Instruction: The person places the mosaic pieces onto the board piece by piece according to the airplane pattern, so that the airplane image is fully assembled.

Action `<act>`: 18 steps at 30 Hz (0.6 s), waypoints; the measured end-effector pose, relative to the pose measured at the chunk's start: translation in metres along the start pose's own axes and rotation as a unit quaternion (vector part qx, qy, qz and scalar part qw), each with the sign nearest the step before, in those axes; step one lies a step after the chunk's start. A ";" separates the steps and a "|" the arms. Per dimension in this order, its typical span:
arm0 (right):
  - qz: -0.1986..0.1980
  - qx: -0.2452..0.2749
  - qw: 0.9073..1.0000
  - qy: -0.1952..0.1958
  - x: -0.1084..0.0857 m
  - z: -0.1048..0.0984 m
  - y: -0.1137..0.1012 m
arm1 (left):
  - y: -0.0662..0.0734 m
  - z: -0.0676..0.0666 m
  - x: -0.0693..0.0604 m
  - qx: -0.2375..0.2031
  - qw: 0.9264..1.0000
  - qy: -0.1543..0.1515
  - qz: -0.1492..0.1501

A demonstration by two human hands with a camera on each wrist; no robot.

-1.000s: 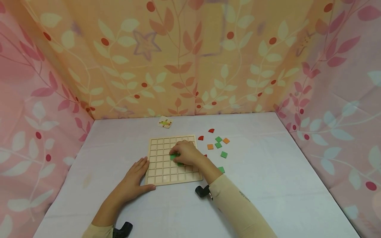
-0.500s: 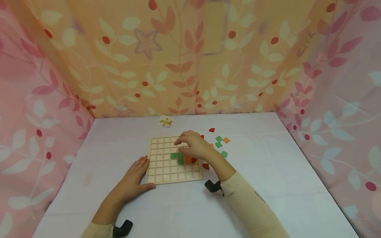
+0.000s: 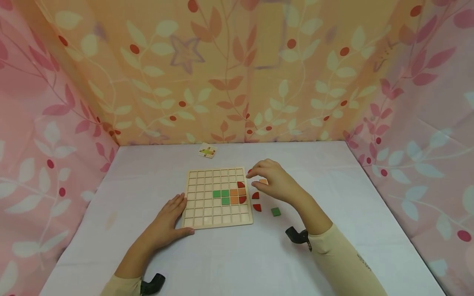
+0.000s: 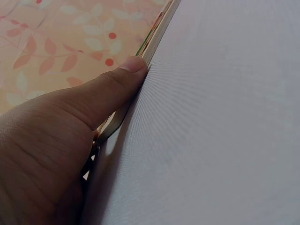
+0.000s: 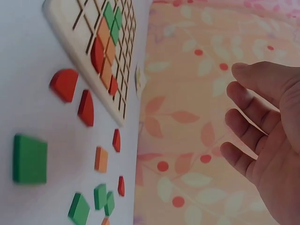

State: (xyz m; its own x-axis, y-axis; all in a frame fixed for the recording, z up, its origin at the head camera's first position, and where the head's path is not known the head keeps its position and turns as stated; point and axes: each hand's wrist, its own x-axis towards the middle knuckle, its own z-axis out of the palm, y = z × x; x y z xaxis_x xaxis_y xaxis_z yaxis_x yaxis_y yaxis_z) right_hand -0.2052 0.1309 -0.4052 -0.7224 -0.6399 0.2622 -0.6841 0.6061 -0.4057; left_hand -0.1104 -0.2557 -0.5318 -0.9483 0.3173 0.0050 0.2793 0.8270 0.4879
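Note:
A square wooden grid board [image 3: 200, 212] lies on the white table. In its cells sit several green square tiles [image 3: 225, 201], several orange square tiles [image 3: 234, 200] and 2 red quarter-round tiles [image 3: 240, 185]. My left hand [image 3: 166, 225] lies at the board's near left corner, fingers along the left edge, thumb [image 4: 133, 64] touching the near edge. Right of the board my right hand [image 3: 277, 181] hovers over the loose tiles with loosely bent fingers. The right wrist view shows nothing between thumb and fingertips [image 5: 233, 150]. In the head view this hand hides some tiles.
Loose on the table right of the board are red quarter-round tiles [image 5: 64, 85], an orange tile [image 5: 101, 159] and several green tiles [image 5: 30, 160]. A small patterned card [image 3: 207, 150] lies behind the board. Printed curtains [image 3: 229, 82] stand around the table.
My right hand has lifted off the board and moved right, over the loose tiles. A green tile now shows in the cell it was covering. My left hand has stayed put.

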 end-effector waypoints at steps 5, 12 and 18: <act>0.019 0.009 1.000 0.002 -0.021 -0.003 0.010 | 0.000 0.000 0.000 -0.001 1.000 0.002 0.003; 0.059 0.036 0.998 -0.004 -0.050 0.001 0.023 | -0.001 0.001 0.000 0.000 1.000 0.006 0.006; 0.095 0.063 0.993 -0.007 -0.071 0.011 0.034 | -0.001 0.001 0.000 0.000 1.000 0.009 0.006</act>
State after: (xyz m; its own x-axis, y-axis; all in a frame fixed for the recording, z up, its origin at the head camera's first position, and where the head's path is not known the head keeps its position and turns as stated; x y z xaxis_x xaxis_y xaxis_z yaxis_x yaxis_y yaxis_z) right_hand -0.1760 0.1921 -0.4477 -0.8352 -0.5265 0.1590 -0.5171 0.6531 -0.5532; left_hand -0.1104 -0.2562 -0.5329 -0.9472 0.3196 0.0265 0.2912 0.8227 0.4882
